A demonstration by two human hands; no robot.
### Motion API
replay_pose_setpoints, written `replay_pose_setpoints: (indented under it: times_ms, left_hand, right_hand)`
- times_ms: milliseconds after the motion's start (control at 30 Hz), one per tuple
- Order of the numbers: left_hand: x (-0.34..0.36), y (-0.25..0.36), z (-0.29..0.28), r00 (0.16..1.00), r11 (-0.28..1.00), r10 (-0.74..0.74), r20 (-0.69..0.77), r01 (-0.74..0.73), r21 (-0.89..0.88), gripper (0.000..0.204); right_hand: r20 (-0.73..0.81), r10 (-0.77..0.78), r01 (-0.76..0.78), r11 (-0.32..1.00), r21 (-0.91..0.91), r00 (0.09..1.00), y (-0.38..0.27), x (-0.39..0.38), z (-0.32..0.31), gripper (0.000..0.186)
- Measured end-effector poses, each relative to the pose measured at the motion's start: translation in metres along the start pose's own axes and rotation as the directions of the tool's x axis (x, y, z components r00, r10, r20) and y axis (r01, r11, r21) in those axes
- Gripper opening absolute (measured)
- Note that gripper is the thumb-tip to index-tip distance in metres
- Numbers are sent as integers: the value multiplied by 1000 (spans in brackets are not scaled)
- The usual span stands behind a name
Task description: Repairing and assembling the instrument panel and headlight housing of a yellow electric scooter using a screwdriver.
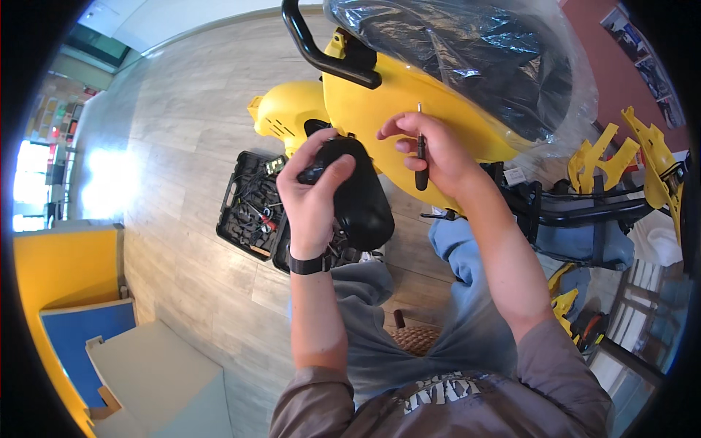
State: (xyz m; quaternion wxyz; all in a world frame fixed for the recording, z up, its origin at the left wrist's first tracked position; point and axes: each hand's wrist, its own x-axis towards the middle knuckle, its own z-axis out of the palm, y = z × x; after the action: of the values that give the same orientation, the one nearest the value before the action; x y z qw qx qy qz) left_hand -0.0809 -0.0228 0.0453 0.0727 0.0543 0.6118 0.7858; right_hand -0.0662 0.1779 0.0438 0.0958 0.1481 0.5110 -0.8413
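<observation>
My left hand (309,197), with a dark band on its wrist, is closed on the top end of a smooth, rounded black part (365,208). The part is held in front of a yellow plastic body (394,95), over my knees; whether it is fixed to the body I cannot tell. To its right, my right hand (444,150) holds a small screwdriver (421,164) upright, its black handle down and its metal shaft up. Some of that hand's fingers stick out toward the left, apart from the black part.
Behind the yellow body lies a dark surface wrapped in clear plastic film (475,51), with a bent black tube (307,47) beside it. An open tool case (244,212) lies on the floor at left. Yellow frames (602,160) stand at right, a grey box (161,372) at lower left.
</observation>
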Motion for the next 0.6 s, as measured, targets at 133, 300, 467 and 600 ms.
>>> replay_pose_setpoints:
  times_ms: [133,300,467,600]
  left_hand:
    - [3,8,-4,974,997,51,-221,-64,-52,39]
    - [4,1,-10,938,976,181,-294,-134,173,40]
    - [3,4,-2,956,971,164,-241,-114,208,40]
    - [4,5,-3,956,967,164,-245,-106,233,40]
  right_hand:
    - [39,0,-1,999,39,999,10,7,-8,19]
    - [95,146,-160,973,167,985,7,-1,13,27]
    - [323,224,-270,957,103,920,4,-7,7,22]
    - [240,171,-169,985,-28,956,4,-10,5,24]
